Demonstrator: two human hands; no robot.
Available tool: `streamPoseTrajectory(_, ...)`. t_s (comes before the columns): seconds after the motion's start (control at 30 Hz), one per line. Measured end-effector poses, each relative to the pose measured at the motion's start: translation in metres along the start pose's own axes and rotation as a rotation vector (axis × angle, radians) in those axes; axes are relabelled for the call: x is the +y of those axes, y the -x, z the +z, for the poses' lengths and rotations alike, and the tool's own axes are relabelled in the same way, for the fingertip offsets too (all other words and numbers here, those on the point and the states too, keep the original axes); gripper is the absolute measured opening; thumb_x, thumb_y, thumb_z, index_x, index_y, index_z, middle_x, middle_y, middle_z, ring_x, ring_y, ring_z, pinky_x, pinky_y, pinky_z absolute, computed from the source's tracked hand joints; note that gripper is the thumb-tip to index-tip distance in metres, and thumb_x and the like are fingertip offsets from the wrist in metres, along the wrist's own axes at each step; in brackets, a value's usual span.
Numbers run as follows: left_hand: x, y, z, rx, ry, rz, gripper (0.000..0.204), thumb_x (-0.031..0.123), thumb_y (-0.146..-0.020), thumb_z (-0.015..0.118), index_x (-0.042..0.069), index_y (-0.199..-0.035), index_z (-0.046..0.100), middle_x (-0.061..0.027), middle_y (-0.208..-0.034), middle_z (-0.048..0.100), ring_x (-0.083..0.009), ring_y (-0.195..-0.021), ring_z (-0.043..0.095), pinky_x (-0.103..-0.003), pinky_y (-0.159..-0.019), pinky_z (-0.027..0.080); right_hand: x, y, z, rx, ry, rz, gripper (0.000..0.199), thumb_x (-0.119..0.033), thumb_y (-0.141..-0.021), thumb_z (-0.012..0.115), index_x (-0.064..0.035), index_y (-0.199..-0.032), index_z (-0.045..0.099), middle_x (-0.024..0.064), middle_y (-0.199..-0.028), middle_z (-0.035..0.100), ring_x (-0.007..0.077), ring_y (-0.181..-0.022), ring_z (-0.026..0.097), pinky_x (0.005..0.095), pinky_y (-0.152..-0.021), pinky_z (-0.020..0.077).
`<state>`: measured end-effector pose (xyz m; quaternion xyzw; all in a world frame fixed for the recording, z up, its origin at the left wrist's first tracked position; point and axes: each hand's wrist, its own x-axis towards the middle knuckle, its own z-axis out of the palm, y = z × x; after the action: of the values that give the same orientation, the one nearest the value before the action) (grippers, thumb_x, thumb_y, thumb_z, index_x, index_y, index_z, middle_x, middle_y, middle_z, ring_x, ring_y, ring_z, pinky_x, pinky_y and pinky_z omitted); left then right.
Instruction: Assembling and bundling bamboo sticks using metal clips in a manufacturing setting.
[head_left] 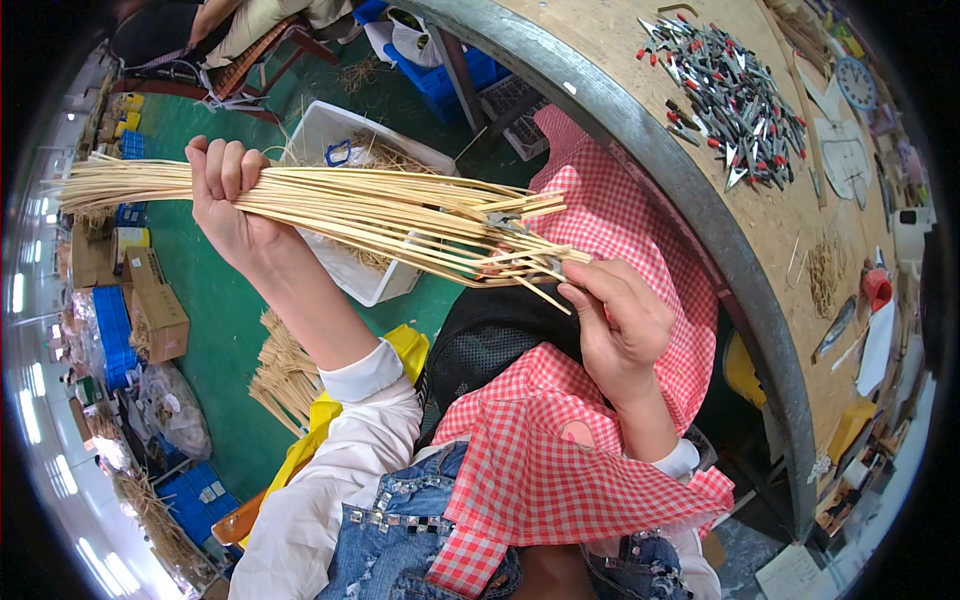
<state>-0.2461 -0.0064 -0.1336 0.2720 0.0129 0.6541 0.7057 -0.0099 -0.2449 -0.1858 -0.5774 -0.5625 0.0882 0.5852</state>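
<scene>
A long bundle of thin, pale cane-like sticks (pixel 370 198) stretches across the view, over my lap and the floor. My left hand (pixel 228 195) is closed around the bundle left of its middle, with the far-left ends sticking out past the fist. At the right end the sticks fan apart, and my right hand (pixel 622 322) pinches some of their tips between thumb and fingers. A small grey piece (pixel 503 220) sits among the fanned ends; its kind is hard to make out. A red-and-white checked cloth (pixel 560 440) covers my lap.
To the right curves a metal-edged worktable (pixel 590 45) carrying a heap of small metal clips (pixel 735 110) with red and black tips. Beneath the bundle stands a white tub (pixel 385 290). More sticks (pixel 283 375) stand by my left side. Cardboard boxes (pixel 160 310) and blue crates line the left.
</scene>
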Motion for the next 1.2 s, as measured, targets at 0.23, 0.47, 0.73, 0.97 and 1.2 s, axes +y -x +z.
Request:
streamPoseTrajectory(0.23, 0.017, 0.000, -0.007, 0.010, -0.071, 0.098, 0.013, 0.014, -0.098, 0.043, 0.002, -0.095, 0.047, 0.0038, -0.055, 0.026, -0.0060, -0.046, 0.024, -0.022, -0.044, 0.023, 0.006, 0.011, -0.029, 0.097, 0.111, 0.284, 0.015, 0.007, -0.076, 0.067, 0.0026, -0.091, 0.064, 0.0100, -0.078, 0.064, 0.0162, -0.063, 0.060, 0.0250, -0.056, 0.0468)
streamPoseTrajectory(0.47, 0.019, 0.007, 0.013, -0.072, -0.031, 0.112, 0.017, 0.012, -0.099, 0.040, 0.001, -0.088, 0.047, 0.0037, -0.053, 0.026, -0.0063, -0.044, 0.025, -0.022, -0.044, 0.024, 0.014, -0.001, -0.048, 0.338, -1.039, 0.774, 0.016, -0.006, -0.092, 0.052, 0.0063, -0.102, 0.056, 0.0108, -0.087, 0.059, 0.0124, -0.068, 0.054, 0.0249, -0.055, 0.0447)
streamPoseTrajectory(0.73, -0.011, 0.017, 0.043, -0.227, 0.109, -0.020, 0.019, 0.016, -0.100, 0.038, 0.003, -0.094, 0.049, 0.0044, -0.055, 0.026, -0.0052, -0.045, 0.025, -0.021, -0.044, 0.026, -0.008, -0.042, -0.015, -0.419, 0.077, 0.047, 0.030, 0.000, -0.072, 0.070, 0.0000, -0.101, 0.064, 0.0126, -0.086, 0.062, 0.0221, -0.077, 0.063, 0.0311, -0.064, 0.0488)
streamPoseTrajectory(0.97, -0.010, 0.014, 0.038, -0.226, 0.165, -0.093, 0.019, 0.016, -0.101, 0.037, 0.003, -0.094, 0.049, 0.0047, -0.054, 0.025, -0.0049, -0.044, 0.025, -0.021, -0.044, 0.026, 0.004, -0.036, -0.003, -0.301, -0.055, -0.033, 0.021, -0.002, -0.077, 0.065, 0.0006, -0.097, 0.062, 0.0142, -0.085, 0.063, 0.0263, -0.070, 0.064, 0.0324, -0.061, 0.0501)
streamPoseTrajectory(1.2, 0.011, 0.014, 0.032, -0.238, 0.173, -0.056, 0.016, 0.015, -0.099, 0.040, 0.006, -0.089, 0.047, 0.0056, -0.049, 0.029, -0.0051, -0.041, 0.025, -0.021, -0.044, 0.026, 0.006, -0.037, -0.029, 0.105, -1.072, 0.679, 0.012, -0.002, -0.087, 0.056, 0.0051, -0.095, 0.061, 0.0075, -0.080, 0.060, 0.0115, -0.057, 0.054, 0.0209, -0.045, 0.0396)
